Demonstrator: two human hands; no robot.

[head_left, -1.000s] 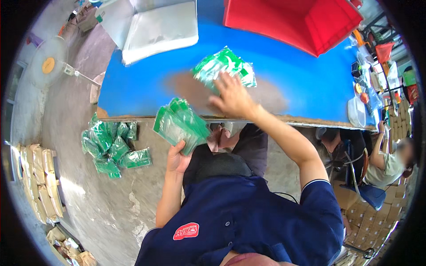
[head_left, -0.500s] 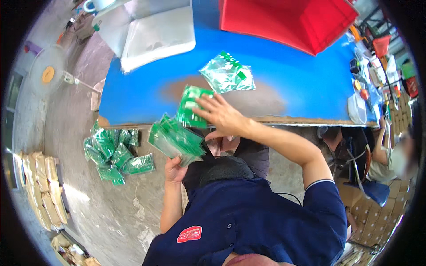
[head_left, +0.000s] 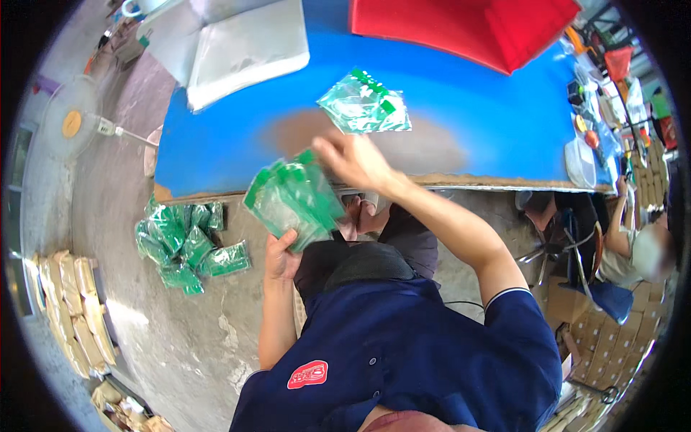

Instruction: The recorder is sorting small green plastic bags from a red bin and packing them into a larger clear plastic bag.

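My left hand (head_left: 283, 253) grips the lower end of a fanned stack of clear plastic packets with green ends (head_left: 291, 198), held in front of the table's near edge. My right hand (head_left: 354, 162) is just beyond the stack's upper right corner, over the table edge. Its fingers are smeared by motion, so whether they pinch a packet corner does not show. Farther back on the blue table (head_left: 230, 155), a few more clear and green packets (head_left: 367, 102) lie flat, overlapping one another.
A white open bin (head_left: 248, 50) and a red bin (head_left: 432, 25) stand at the table's back. Green packet bundles (head_left: 183, 245) are piled on the floor at left, near a fan (head_left: 70, 122). A clear tub (head_left: 579, 164) sits at the right edge. Another person (head_left: 633, 252) sits beyond.
The green packet under my right hand has come off the table edge onto the stack in my left hand. My right hand has lifted and its fingers have drawn in.
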